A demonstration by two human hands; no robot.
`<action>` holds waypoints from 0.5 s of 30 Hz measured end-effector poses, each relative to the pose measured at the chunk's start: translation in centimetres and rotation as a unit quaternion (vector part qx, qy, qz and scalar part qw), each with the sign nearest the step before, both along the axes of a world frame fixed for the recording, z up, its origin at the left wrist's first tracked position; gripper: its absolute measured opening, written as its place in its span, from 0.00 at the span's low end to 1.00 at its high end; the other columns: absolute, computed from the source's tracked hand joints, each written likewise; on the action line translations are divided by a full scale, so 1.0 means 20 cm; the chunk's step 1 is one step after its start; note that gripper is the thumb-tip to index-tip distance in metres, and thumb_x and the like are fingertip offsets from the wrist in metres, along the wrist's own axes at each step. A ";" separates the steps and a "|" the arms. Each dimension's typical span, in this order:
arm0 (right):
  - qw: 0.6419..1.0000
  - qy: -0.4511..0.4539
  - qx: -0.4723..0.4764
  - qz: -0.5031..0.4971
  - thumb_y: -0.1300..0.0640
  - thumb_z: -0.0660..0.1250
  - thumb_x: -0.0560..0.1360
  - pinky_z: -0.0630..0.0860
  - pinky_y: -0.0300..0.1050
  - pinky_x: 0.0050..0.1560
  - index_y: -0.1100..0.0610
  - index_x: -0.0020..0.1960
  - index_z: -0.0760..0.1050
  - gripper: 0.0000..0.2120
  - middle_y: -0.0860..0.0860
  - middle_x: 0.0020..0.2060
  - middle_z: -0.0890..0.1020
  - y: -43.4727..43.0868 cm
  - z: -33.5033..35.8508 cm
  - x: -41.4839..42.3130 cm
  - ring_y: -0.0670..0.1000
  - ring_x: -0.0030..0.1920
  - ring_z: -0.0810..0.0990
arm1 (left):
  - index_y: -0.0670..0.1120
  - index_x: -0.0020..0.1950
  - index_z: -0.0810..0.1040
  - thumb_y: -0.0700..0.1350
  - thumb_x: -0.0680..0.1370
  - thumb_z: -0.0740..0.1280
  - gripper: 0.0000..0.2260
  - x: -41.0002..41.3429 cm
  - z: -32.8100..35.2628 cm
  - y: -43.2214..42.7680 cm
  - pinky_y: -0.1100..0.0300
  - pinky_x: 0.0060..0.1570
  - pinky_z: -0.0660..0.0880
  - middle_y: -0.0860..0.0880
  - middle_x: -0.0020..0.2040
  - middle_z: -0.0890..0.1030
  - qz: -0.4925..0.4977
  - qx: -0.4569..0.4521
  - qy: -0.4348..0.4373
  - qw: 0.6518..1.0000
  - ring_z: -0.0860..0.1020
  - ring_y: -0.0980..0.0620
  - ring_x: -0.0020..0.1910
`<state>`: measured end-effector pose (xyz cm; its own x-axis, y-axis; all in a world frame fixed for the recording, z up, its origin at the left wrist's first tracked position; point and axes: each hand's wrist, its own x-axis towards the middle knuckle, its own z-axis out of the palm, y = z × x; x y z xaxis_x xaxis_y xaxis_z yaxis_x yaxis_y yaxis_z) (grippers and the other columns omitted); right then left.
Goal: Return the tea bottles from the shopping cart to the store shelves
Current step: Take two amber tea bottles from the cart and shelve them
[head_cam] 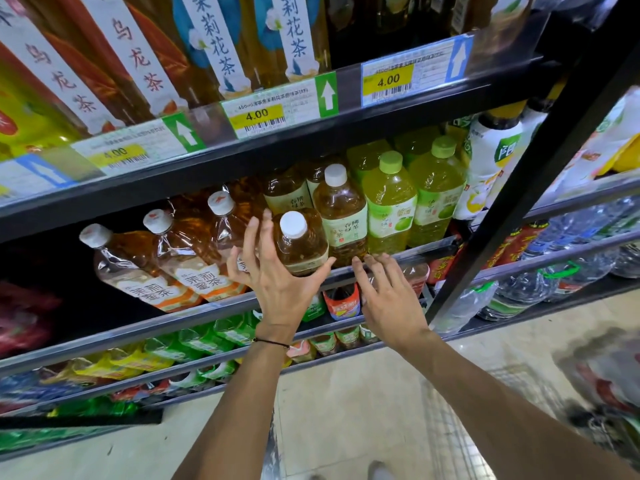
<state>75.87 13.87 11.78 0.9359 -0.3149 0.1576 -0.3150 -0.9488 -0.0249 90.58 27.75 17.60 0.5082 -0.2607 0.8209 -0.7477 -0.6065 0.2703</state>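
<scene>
Two hands are working at the middle shelf, above a blurred wire shopping cart (460,427) at lower right. Right hand (388,292), fingers straight and spread, is resting its fingertips on the shelf's front rail (207,311). Left hand (280,282), fingers splayed, is cupping a white-capped amber tea bottle (301,244) at the shelf's front edge, thumb curling round its lower body. Just behind, another white-capped bottle (341,216) is standing; leaning jasmine-tea bottles (187,258) are crowding the left, lime-capped bottles (391,206) the right.
</scene>
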 end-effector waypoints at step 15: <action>1.000 0.008 0.008 -0.008 0.56 0.73 0.68 0.60 0.62 0.77 0.61 0.80 0.55 0.46 0.63 0.72 0.69 0.01 -0.02 0.01 0.66 0.75 0.63 | 0.37 0.75 0.67 0.75 0.60 0.75 0.57 -0.06 0.06 -0.07 0.39 0.72 0.55 0.44 0.74 0.61 0.178 0.130 0.071 0.973 0.57 0.43 0.77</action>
